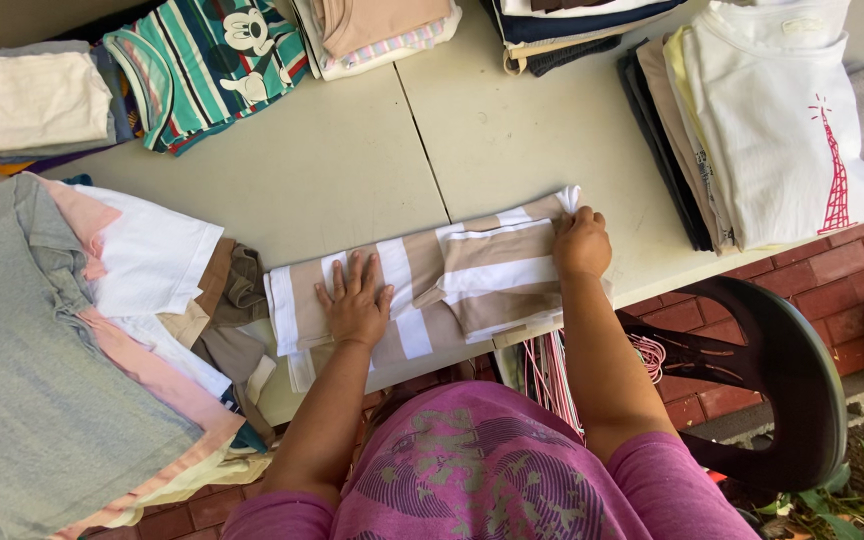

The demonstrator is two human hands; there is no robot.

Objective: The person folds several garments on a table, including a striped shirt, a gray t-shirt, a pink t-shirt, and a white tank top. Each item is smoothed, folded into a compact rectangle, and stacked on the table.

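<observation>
Red brick paving [857,262] showed under and around a pale folding table [352,170] whose 2 halves met at a seam running from 12 o'clock down toward the centre. Nearest the camera, at 6 o'clock, was the person's own purple printed shirt [472,470], with a dark plastic chair [782,370] at 4 o'clock and a bunch of clothes hangers [552,375] hanging just beside the table's near edge. On that near edge lay a tan-and-white striped garment [422,290], partly folded, its right portion doubled over on itself. The left hand [355,300] lay flat on the garment's left part, fingers spread and palm pressed down. The right hand [580,243] sat at the garment's right end, fingers curled over the folded edge and gripping the cloth there. At 9 o'clock a loose heap of unfolded clothes [102,330] spread over the table's left side, grey, pink, white and brown pieces overlapping, touching the striped garment's left end. Farther off, at 3 o'clock, a stack of folded shirts [772,130] was topped by a white one bearing a red tower drawing. At 11 o'clock sat a folded cream pile [27,100] and a teal striped top with a cartoon mouse [212,60]. At 12 o'clock, along the far edge, 2 more folded stacks [382,30] were cut off by the frame.
</observation>
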